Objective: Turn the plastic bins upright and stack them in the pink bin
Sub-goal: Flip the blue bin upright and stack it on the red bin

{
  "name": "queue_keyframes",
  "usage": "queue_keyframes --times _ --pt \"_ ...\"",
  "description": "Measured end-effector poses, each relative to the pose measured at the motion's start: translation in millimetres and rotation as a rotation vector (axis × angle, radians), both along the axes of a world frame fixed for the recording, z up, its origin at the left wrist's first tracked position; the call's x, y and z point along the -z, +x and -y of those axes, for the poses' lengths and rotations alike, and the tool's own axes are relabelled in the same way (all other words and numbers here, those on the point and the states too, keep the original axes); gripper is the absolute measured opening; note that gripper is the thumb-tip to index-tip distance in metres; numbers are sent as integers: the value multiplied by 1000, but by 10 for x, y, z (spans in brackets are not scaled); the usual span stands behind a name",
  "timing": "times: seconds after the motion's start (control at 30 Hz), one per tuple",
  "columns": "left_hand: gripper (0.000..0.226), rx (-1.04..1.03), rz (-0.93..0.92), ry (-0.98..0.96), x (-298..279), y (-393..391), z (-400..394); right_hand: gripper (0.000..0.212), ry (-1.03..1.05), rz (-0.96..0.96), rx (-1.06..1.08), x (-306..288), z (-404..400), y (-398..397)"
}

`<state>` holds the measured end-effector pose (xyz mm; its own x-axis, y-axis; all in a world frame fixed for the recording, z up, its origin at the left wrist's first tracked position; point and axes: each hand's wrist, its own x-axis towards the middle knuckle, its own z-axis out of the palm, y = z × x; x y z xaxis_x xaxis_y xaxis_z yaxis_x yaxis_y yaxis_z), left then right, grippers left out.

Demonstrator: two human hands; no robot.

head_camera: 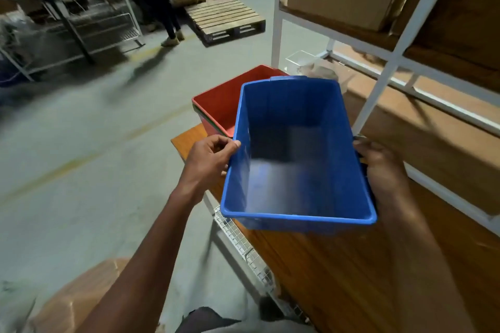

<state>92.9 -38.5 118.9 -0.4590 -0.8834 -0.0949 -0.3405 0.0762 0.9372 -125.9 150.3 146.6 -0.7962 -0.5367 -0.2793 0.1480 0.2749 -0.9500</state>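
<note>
Head view: both hands [209,155] grip upright blue bin [295,154]; no legible writing.

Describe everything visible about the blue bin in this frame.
The blue bin is a rectangular tub that looks like smooth plastic, with a rolled rim and tapered walls. It is upright, mouth up, empty, and tilted slightly. It is held in the air above the wooden table, the left hand and right hand each gripping a long side. It partly hides the red bin behind.
</note>
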Motion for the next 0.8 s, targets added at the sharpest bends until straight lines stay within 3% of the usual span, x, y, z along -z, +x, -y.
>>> queue_keyframes --times 0.27,0.57,0.8 --pt "21 132 -164 -37 -185 211 1054 16 -112 -67 192 -165 700 556" --pt "26 249 -289 246 -253 564 2287 16 -212 -102 332 -191 1653 1246" --pt "23 319 -292 248 -329 378 2841 17 -267 -118 400 -241 2118 1286"
